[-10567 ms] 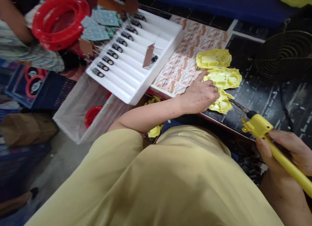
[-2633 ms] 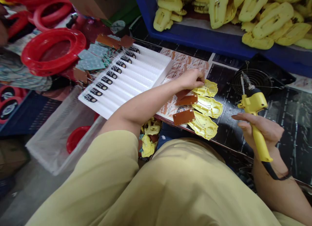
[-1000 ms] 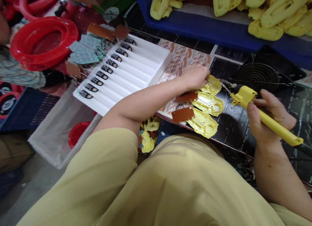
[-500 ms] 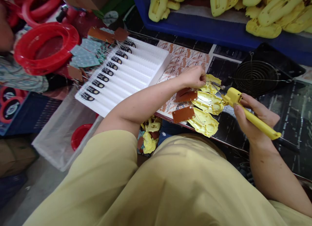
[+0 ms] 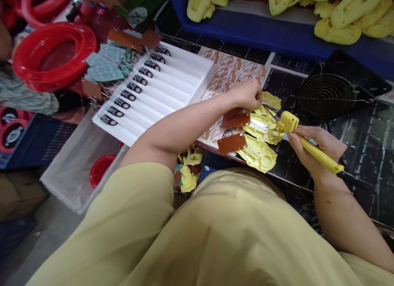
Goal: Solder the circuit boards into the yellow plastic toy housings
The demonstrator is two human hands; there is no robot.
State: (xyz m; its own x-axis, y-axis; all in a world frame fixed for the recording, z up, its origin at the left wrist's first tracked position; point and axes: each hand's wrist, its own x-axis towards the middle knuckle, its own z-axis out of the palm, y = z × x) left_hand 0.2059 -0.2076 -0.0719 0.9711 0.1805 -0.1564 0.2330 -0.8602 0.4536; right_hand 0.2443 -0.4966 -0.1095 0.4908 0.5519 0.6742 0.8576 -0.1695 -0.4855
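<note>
Three yellow plastic shells lie in a row on the bench: a far one, a middle one and a near one. Brown circuit boards lie beside them on their left. My left hand rests with closed fingers on the far shell and the board next to it. My right hand grips a yellow soldering iron, whose tip points left at the far shell, close to my left fingers.
A white foam tray with several black parts stands at the left, next to red plastic rings. A blue bin of yellow shells runs along the back. A black wire fan guard sits at the right. A clear crate stands below the bench.
My right hand has carried the soldering iron leftward and down until its tip reaches the far shell. My left hand has stayed on that shell and board.
</note>
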